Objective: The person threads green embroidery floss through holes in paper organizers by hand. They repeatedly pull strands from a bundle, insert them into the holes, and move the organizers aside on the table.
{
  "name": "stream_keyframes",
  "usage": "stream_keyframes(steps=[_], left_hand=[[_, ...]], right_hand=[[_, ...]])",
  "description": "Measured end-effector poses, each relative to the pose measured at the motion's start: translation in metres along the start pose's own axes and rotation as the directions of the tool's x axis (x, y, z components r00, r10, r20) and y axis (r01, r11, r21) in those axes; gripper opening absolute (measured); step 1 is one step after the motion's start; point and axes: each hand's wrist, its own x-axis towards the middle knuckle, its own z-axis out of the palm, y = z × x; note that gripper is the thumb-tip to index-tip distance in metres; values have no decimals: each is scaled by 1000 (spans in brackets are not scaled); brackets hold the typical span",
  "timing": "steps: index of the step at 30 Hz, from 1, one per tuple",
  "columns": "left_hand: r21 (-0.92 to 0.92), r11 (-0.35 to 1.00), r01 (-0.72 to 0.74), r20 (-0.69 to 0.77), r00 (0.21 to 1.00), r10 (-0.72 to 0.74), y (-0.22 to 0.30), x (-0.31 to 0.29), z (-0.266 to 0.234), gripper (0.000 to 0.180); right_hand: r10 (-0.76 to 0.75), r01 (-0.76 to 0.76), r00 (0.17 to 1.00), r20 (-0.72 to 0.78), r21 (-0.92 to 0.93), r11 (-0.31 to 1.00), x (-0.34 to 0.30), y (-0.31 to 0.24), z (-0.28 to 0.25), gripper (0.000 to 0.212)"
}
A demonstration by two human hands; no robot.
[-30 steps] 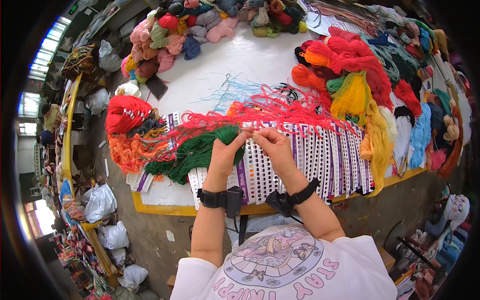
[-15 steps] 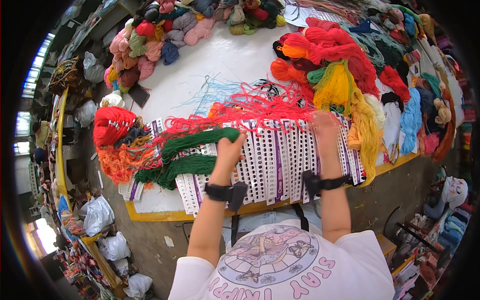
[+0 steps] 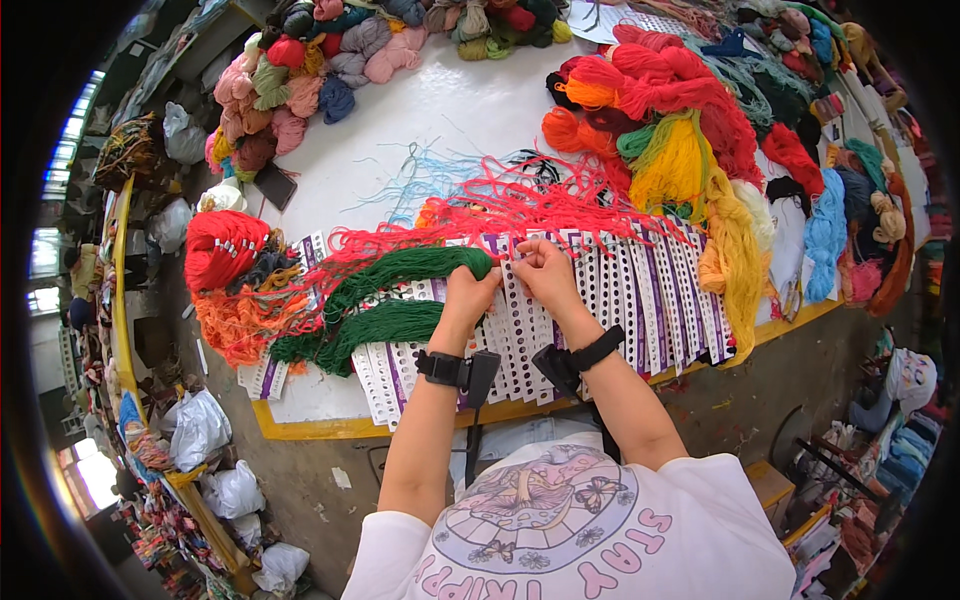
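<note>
Left fingers [image 3: 487, 280] hold a green skein [image 3: 420, 262]; right fingers [image 3: 534, 256] pinch, contents unclear. Punched cards [image 3: 640, 290] towards three o'clock seemingly lack green.

Left hand [image 3: 468, 298] grips green yarn [image 3: 410, 264] — right hand [image 3: 549, 280] near.

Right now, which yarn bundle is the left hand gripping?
The dark green bundle, its end in the left hand; the yellow bundle at right and red bundle at far left lie untouched.
</note>
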Motion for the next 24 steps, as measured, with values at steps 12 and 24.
stream_keyframes(steps=[12, 24], left_hand=[[-670, 710, 219, 317, 948, 6, 20, -6, -26, 10], [-373, 921, -113, -216, 976, 33, 28, 11, -95, 17]], right_hand=[[-27, 28, 1000, 14, -46, 999, -2, -4, -4, 26], [-22, 22, 982, -190, -4, 1000, 6, 8, 0, 23]])
